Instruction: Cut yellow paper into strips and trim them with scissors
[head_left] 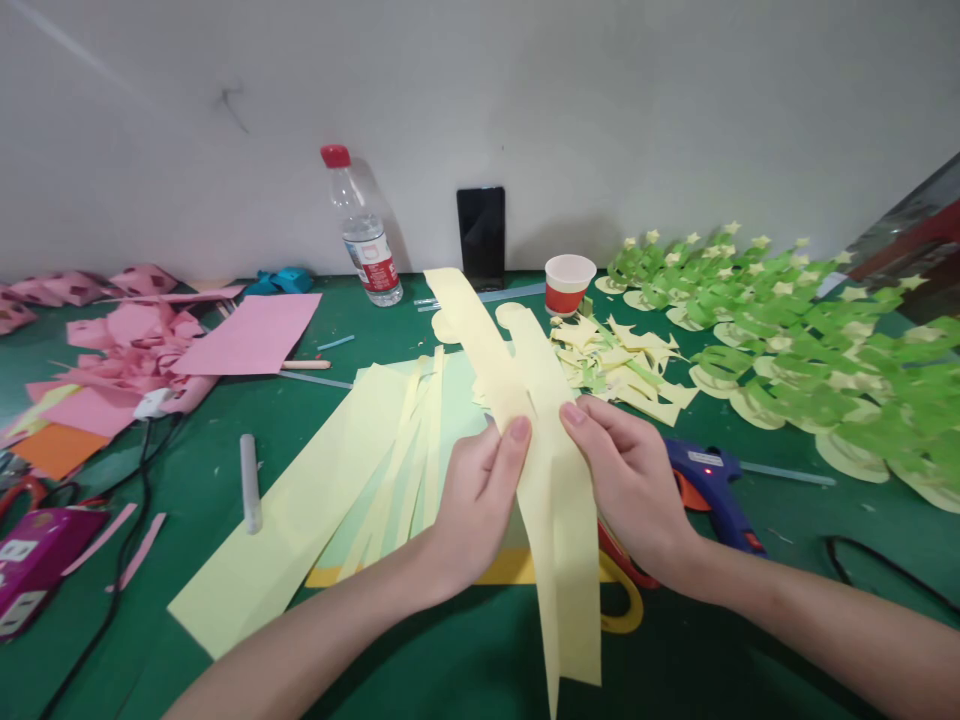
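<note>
In front of me are pale yellow paper strips (574,540), their ends spread apart at top and bottom. My left hand (484,475) pinches the left-hand strip (480,335) between thumb and fingers. With its thumb on top, my right hand (630,470) grips the edge of the right-hand one. Whether the two are joined in the middle I cannot tell. Beneath my hands lie scissors with yellow handles (626,600), partly covered. Long yellow paper (300,500) and narrow strips (409,450) lie on a pale green sheet left of my hands.
A blue glue gun (712,480) lies right of my right hand. Yellow scraps (615,360), a paper cup (570,285) and rows of green paper trees (780,330) stand beyond. Further left are a bottle (367,245), pink paper (251,335) and a purple power strip (49,555).
</note>
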